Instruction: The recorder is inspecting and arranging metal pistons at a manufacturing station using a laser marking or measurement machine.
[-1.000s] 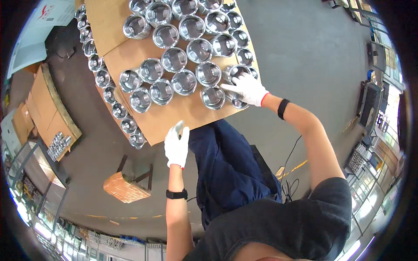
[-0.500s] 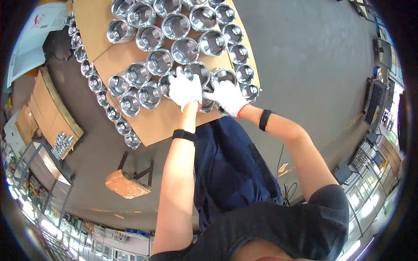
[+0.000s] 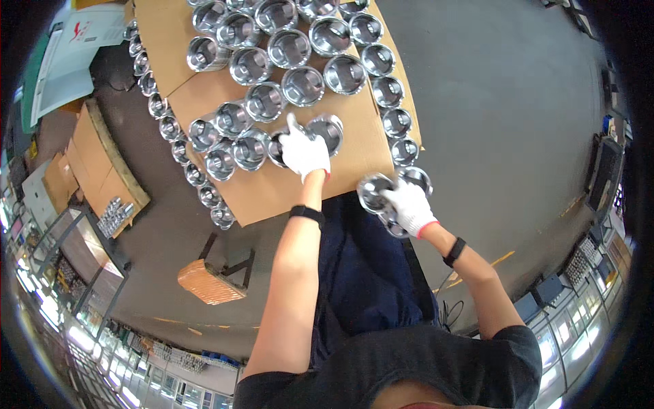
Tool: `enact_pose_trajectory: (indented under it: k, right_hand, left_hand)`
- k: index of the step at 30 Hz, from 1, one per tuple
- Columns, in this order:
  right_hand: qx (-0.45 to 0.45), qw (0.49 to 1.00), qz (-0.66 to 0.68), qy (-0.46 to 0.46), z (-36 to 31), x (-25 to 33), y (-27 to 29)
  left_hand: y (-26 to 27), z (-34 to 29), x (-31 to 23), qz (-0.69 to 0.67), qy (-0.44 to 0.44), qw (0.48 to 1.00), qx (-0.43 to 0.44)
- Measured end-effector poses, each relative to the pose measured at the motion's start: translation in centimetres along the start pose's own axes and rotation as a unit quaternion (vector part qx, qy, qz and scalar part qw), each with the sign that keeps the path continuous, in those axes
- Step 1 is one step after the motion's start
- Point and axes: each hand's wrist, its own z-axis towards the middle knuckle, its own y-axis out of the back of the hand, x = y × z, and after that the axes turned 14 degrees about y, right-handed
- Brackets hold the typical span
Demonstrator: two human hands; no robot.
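Shiny cup-shaped metal parts (image 3: 303, 86) stand in rows, open ends up, on brown cardboard (image 3: 259, 198). My white-gloved left hand (image 3: 304, 151) reaches over the near row. Its fingers close on the rim of a slightly tilted metal part (image 3: 330, 136), and another lies partly hidden under the hand. Off the near right corner of the cardboard, my gloved right hand (image 3: 409, 206) grips a cluster of metal parts (image 3: 374, 193) held together in the air. The fingers of this hand reach into their open ends.
More metal parts (image 3: 396, 123) line a lower level along the stack's right and left edges. To the left a low stool-like stand (image 3: 211, 283) stands on the floor. Beyond it lies a cardboard-topped pallet (image 3: 102, 167) with several metal parts. A cable (image 3: 449, 313) lies behind on the right.
My right hand has moved right and toward me, lifting a cluster of metal parts off the cardboard. Bare cardboard shows where they stood. My left hand remains at the near row.
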Motion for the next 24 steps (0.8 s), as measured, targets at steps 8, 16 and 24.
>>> enact_pose_trajectory:
  k: [8, 16, 24]
  right_hand:
    - [0.053, 0.990, -0.062, -0.111, -6.4, -1.1, 0.4]
    - [-0.021, 0.991, -0.050, -0.125, -9.9, -1.2, 1.2]
    - [0.041, 0.981, 0.020, -0.187, -11.5, -2.7, -1.0]
  left_hand:
    - [-0.7, -1.5, 5.8, -0.111, 0.068, 0.989, -0.065]
    - [0.1, 2.8, 4.2, -0.209, 0.260, 0.943, 0.009]
    - [-3.5, 7.1, 5.7, -0.499, 0.274, 0.816, 0.099]
